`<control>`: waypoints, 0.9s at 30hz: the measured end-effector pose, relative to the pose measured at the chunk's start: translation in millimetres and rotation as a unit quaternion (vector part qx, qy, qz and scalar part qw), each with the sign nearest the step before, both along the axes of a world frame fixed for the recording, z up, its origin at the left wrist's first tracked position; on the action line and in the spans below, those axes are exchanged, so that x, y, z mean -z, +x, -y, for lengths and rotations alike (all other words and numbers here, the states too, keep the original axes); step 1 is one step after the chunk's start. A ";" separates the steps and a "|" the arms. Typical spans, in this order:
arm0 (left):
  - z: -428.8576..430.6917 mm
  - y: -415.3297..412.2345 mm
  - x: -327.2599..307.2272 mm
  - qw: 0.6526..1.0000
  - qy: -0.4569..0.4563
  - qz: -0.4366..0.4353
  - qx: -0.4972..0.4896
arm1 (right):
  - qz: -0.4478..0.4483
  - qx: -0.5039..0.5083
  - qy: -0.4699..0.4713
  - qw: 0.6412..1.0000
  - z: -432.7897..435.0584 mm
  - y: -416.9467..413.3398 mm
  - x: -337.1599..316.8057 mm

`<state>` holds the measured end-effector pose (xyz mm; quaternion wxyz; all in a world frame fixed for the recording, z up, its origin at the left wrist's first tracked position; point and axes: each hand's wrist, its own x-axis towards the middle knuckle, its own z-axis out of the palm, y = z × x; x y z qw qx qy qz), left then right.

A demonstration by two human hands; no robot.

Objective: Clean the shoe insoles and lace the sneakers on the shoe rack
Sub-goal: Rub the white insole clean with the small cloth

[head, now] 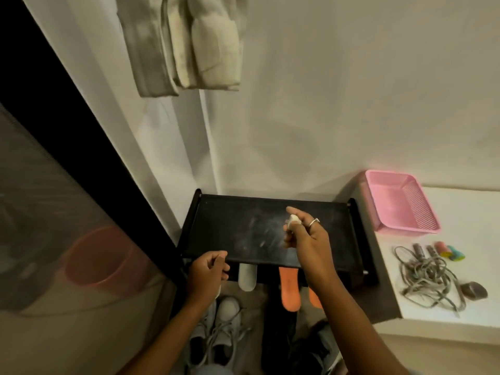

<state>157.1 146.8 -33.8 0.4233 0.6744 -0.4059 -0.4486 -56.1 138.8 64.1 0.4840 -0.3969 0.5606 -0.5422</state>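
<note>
Head view looking down on a black shoe rack (238,226), whose dusty top shelf serves as the landmark. Above the right half of the shelf, the right hand (303,239) pinches a small white wad (293,220) between thumb and curled fingers, with the forefinger extended; a ring (313,221) shows on one finger. At the rack's front edge, left of centre, the left hand (208,269) has its fingers curled inward; whether it grips anything cannot be told. Projecting forward from beneath the top shelf are a grey-white insole (246,278), an orange insole (290,289) and a second orange insole (315,297), the last partly hidden by the right forearm. Before the rack, on the floor, stand pale grey sneakers (216,334) with laces threaded. Right of the rack, a white bench (473,212) carries a pink basket (400,204), a tangle of grey shoelaces (427,274) and small coloured rolls (450,253).
</note>
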 end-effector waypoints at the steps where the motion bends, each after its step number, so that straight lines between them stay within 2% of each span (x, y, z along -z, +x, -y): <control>1: -1.2 6.1 10.6 1.000 0.018 -0.005 -0.014 | 0.005 -0.001 0.000 1.000 -0.7 4.4 3.6; 4: 0.0 21.7 44.7 0.995 0.094 -0.009 -0.034 | 0.022 0.011 0.016 1.000 5.3 9.4 9.5; 9: 24.2 36.2 102.6 0.974 0.223 0.013 -0.041 | 0.040 -0.010 -0.016 0.999 20.0 9.6 3.1; 12: 35.7 38.4 130.7 0.966 0.254 0.028 -0.024 | 0.046 -0.015 -0.025 0.999 22.2 10.6 1.9; 16: 51.8 47.0 198.1 0.946 0.315 0.030 -0.067 | 0.044 -0.011 -0.021 0.999 27.6 10.4 7.5; 23: 62.1 34.7 174.2 0.920 0.386 0.050 -0.053 | 0.030 -0.006 0.004 1.000 30.6 8.0 18.7; 27: 70.8 43.0 175.2 0.917 0.394 0.027 -0.058 | 0.027 -0.003 0.014 1.000 30.8 8.1 18.3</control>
